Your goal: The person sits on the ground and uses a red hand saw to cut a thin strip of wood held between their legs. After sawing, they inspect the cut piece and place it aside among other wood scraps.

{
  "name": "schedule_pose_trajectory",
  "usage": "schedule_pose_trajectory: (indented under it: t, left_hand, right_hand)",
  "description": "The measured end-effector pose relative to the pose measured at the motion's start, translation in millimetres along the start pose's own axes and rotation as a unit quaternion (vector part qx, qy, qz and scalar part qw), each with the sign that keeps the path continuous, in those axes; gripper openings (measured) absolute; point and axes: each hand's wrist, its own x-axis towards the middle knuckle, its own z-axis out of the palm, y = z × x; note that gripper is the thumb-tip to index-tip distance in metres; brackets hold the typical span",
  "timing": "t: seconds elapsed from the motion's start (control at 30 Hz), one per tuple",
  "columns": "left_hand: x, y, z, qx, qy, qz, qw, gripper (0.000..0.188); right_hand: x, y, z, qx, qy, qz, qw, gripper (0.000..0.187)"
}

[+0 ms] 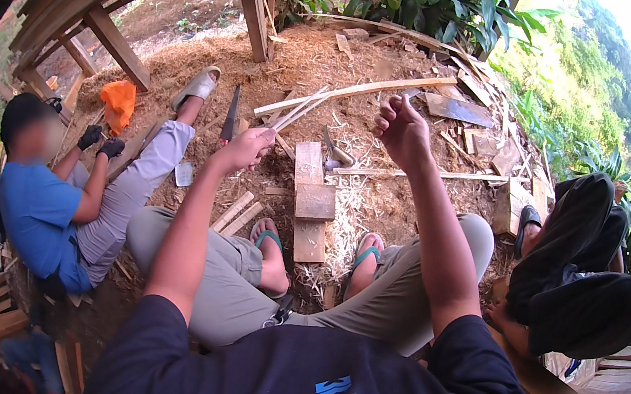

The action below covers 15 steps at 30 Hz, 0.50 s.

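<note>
My left hand [245,149] is raised over my left knee, its fingers closed together; whatever they pinch is too small to make out. Just beyond it, thin pale wood strips [301,108] cross a long batten [371,90]. Higher and to the right, my right hand [405,133] is closed, with a small greyish bit showing at its fingertips that I cannot name. Between my feet stands a wooden block [315,202] on a plank [310,162]. A tool with a wooden handle [343,155] lies beside the plank, its head partly hidden.
A handsaw [230,116] lies left of my left hand. At left sits a person in a blue shirt [41,199] with gloved hands, near an orange bag [117,106]. Another person in dark trousers [577,258] sits at right. Shavings and offcuts cover the ground; a wooden bench [113,31] stands behind.
</note>
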Motion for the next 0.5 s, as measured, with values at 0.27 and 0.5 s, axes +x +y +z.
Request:
schedule_pose_trajectory:
  t: [0.27, 0.5]
  left_hand:
    - [4.5, -5.4, -2.7, -0.009, 0.001, 0.004, 1.000, 0.034]
    - [3.6, -2.7, 1.9, -0.004, -0.004, 0.004, 1.000, 0.034]
  right_hand:
    - [-15.4, -4.8, 20.7, 0.103, -0.164, 0.008, 0.981, 0.033]
    - [-14.3, -4.4, 14.6, 0.115, -0.203, 0.008, 0.972, 0.031]
